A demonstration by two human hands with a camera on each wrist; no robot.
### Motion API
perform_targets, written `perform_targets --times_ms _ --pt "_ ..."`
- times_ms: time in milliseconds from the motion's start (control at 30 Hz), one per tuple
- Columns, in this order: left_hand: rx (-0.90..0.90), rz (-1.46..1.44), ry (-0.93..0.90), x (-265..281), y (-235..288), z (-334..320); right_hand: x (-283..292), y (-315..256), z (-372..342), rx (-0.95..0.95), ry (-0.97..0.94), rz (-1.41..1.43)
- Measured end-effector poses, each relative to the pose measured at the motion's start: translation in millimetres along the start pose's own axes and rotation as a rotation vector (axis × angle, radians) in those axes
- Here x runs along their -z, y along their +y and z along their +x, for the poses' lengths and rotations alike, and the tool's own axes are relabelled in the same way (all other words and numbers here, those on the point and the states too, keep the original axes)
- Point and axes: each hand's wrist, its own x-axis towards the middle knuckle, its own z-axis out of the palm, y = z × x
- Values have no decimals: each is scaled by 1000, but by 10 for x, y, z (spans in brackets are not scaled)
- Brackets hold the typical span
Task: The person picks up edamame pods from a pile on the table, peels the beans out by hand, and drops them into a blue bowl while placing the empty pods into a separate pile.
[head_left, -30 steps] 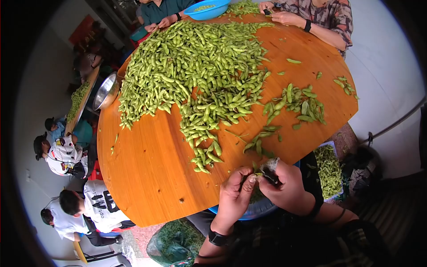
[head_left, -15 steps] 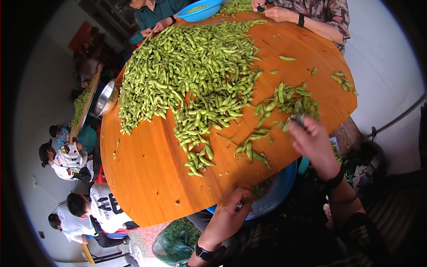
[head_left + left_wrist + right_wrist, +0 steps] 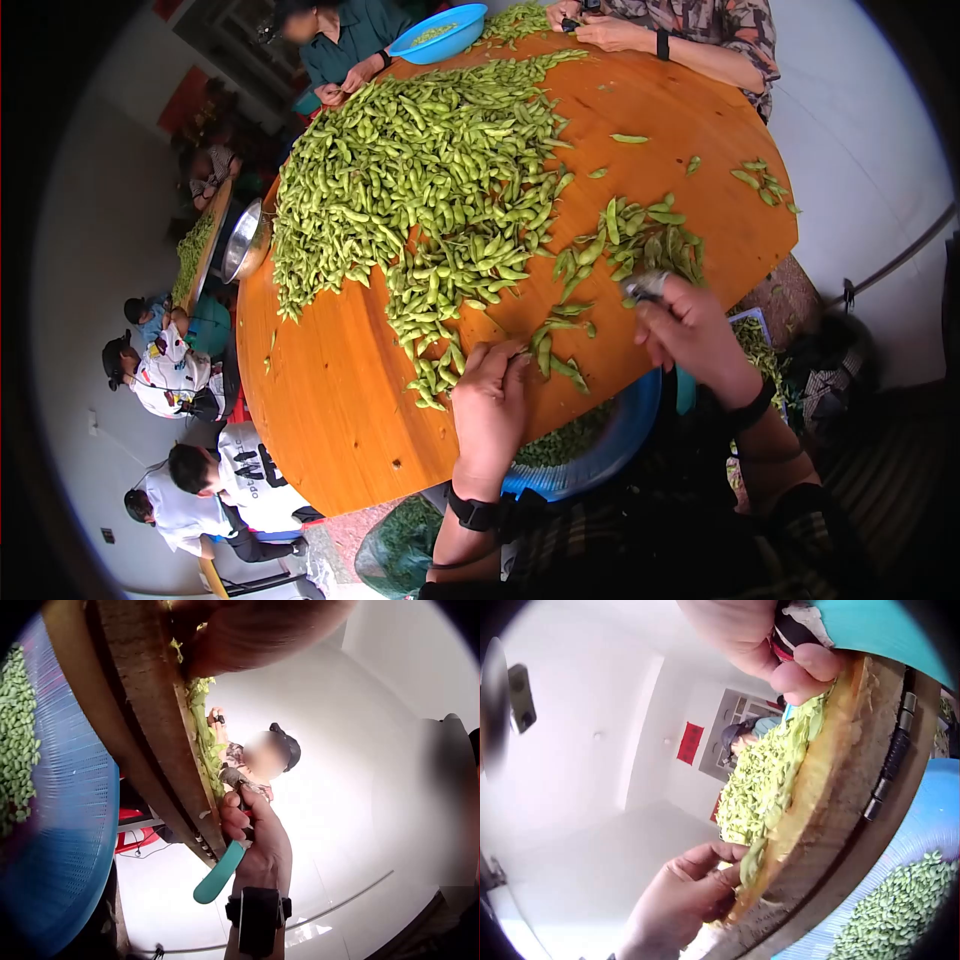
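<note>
Green soybean pods (image 3: 420, 150) lie in a large heap on the round wooden table (image 3: 330, 400). At the near tip of the heap, my left hand (image 3: 490, 395) rests with bent fingers. The right wrist view has this left hand (image 3: 686, 889) with its fingertips right at a pod (image 3: 751, 862); I cannot tell whether it pinches the pod. Over the table's right edge, my right hand (image 3: 690, 335) grips a tool with a curved teal handle (image 3: 219, 874); its working end is mostly hidden. Close by lies a smaller pile of pods (image 3: 655, 235).
Under the table edge stands a blue basin (image 3: 640, 420) with shelled green beans (image 3: 900, 907). Two people work across the table beside another blue basin (image 3: 440, 40). A metal bowl (image 3: 245, 245) stands at the left edge. A green net bag (image 3: 400, 545) sits on the floor.
My left hand has moved from over the basin up and left to the heap's tip. The right hand went from the joined hands out toward the smaller pile, then slightly back down.
</note>
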Motion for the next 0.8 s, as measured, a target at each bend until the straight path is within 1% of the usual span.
perform_targets --times_ms 33,100,133,200,233,300,333,367,433,500,567,633,667,733,800 --pt "0 2 -5 -4 -10 -38 -82 -31 -43 -27 -81 18" --pt "232 -275 -53 4 -15 -120 -261 -11 -99 4 -246 49" --pt "232 -271 -55 14 18 -144 -347 -24 -102 22 -326 68" --pt "375 -512 -83 25 128 -180 -501 -26 -94 18 -377 31" --pt "373 -511 -84 11 132 -208 -558 27 -75 26 -402 36" --pt "225 -336 -88 -21 112 -251 -620 45 -74 46 -395 25" --pt "-7 -108 -36 -26 92 -244 -642 52 -75 65 -389 12" --pt "-7 -112 -35 -31 97 -256 -652 64 -86 64 -388 9" --pt "-75 -30 -31 -35 126 -297 -657 85 -112 34 -393 -35" --pt "-64 -14 -53 -17 122 -317 -657 31 -135 25 -409 -45" --pt "-21 60 -67 -14 114 -330 -671 14 -151 17 -425 -55" --pt "-10 73 -71 -18 116 -333 -695 24 -161 -55 -404 -9" --pt "0 92 -78 -22 116 -334 -696 7 -158 -56 -406 -14" --pt "-18 94 -72 -30 111 -337 -693 -32 -160 -141 -414 46" --pt "-35 98 -70 -29 82 -344 -708 -8 -160 -142 -410 48"
